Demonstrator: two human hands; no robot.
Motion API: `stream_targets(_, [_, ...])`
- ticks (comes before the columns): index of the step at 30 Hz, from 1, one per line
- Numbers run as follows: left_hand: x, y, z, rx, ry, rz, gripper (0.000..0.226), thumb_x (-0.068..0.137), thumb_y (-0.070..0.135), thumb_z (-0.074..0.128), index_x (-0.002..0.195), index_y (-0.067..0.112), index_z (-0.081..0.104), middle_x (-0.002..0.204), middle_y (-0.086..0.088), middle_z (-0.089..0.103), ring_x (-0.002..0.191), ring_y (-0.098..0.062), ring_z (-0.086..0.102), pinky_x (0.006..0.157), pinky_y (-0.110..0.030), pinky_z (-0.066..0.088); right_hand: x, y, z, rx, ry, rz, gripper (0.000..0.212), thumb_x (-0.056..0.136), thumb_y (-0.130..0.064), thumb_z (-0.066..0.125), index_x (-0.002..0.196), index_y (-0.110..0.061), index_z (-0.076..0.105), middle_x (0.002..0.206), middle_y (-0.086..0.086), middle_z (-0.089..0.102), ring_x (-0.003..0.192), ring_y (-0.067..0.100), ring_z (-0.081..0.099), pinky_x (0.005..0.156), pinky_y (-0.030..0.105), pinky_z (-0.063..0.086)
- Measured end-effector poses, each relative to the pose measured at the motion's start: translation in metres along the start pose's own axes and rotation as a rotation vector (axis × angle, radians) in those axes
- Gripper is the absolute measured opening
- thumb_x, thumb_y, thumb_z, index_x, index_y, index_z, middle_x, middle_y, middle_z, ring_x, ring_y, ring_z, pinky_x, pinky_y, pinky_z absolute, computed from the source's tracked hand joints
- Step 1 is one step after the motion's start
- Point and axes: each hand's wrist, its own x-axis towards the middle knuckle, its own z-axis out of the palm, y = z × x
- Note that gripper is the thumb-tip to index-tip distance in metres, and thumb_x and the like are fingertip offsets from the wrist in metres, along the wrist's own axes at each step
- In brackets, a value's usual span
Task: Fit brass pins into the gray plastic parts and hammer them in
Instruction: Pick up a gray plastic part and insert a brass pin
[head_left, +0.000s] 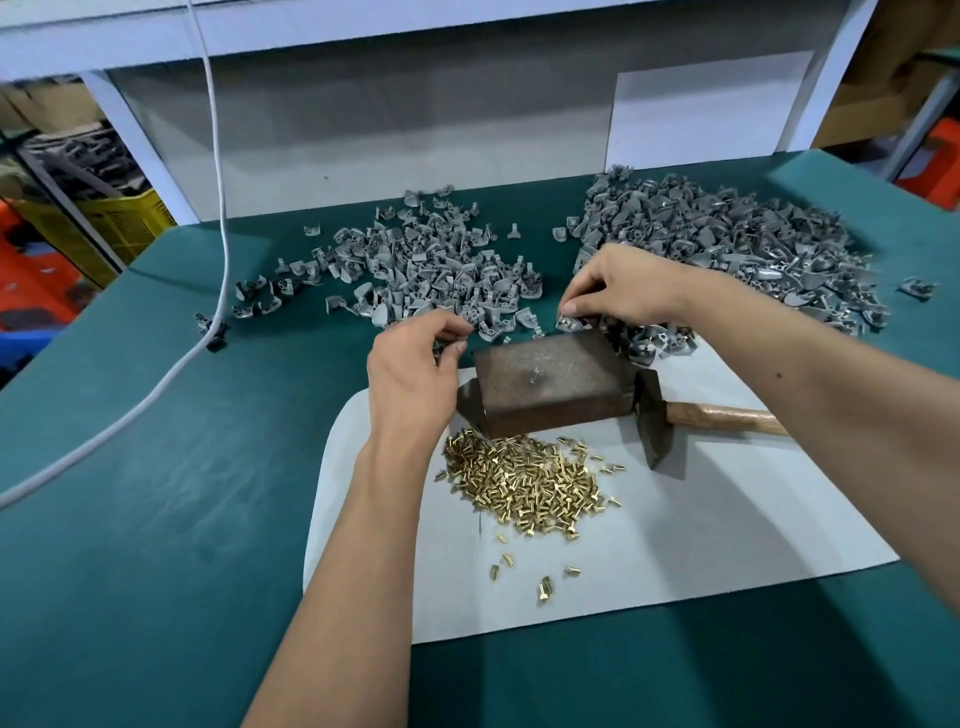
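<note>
head view: right grip (621, 283) pinches a gray part (570, 323) at the metal block's (550, 382) far edge; left grip (415, 364) is curled, contents unclear. brass pins (524, 480) heap on white sheet (675, 530); hammer (670, 415) beside block. green tabletop (156, 467) lies open left. no legible writing.

Both forearms cut off by bottom and right picture edges. Wooden hammer handle (727, 417) passes under right forearm, its end hidden. Item pinched by left hand (410, 374) fingers (457, 347) too small to tell. Small gray plastic part (570, 323) under right hand (631, 286) fingers mostly covered. White cable (221, 218) runs off top and left edges. Green table (156, 519) cut at bottom and left edges. Near-left corner of rusty brown metal block (550, 382) hidden behind left hand.
</note>
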Motion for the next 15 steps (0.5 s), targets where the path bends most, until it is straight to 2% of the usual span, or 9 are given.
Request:
stream_targets(2, [0.000,0.001,-0.001,-0.015,0.018,0.001,0.036,0.085,0.001,0.075,0.095,0.035,0.071,0.086,0.026,0.070,0.084,0.001,0.068,0.083,-0.036,0.062,-0.002,0.001,-0.001,-0.005,0.010,0.001,0.011,0.095,-0.024,0.071,0.099,-0.022,0.082,0.092,-0.010,0.077,0.086,0.007,0.069,0.084,0.026,0.052])
stream_targets(6, [-0.001,0.003,-0.002,-0.050,0.036,0.007,0.034,0.086,0.004,0.076,0.092,0.037,0.069,0.085,0.028,0.069,0.085,0.006,0.066,0.081,-0.030,0.062,-0.002,0.001,-0.002,-0.130,0.073,0.029,0.009,0.094,-0.024,0.074,0.097,-0.021,0.082,0.092,-0.006,0.077,0.084,0.010,0.068,0.079,0.023,0.049])
stream_targets(10, [-0.002,0.004,-0.002,-0.050,0.047,0.025,0.030,0.087,0.005,0.076,0.090,0.035,0.072,0.085,0.026,0.067,0.084,0.005,0.064,0.078,-0.027,0.061,0.004,-0.012,0.000,-0.182,0.213,0.043,0.005,0.089,-0.028,0.078,0.092,-0.024,0.080,0.090,-0.006,0.076,0.085,0.012,0.069,0.087,0.032,0.056])
stream_targets(13, [-0.001,0.004,-0.003,-0.029,0.062,0.033,0.031,0.085,0.004,0.078,0.092,0.034,0.072,0.089,0.020,0.067,0.085,0.006,0.063,0.078,-0.020,0.058,0.009,-0.032,0.008,-0.145,0.124,0.031,0.021,0.085,-0.044,0.080,0.090,-0.024,0.079,0.087,-0.008,0.074,0.085,0.011,0.067,0.080,0.028,0.054])
stream_targets(15, [-0.001,0.005,-0.004,-0.007,0.069,0.028,0.032,0.083,0.002,0.080,0.093,0.031,0.072,0.094,0.013,0.068,0.088,0.011,0.061,0.076,-0.007,0.051,0.012,-0.040,0.014,-0.202,0.039,0.050,0.027,0.079,-0.047,0.084,0.089,-0.023,0.078,0.089,-0.005,0.074,0.086,0.014,0.067,0.080,0.029,0.054])
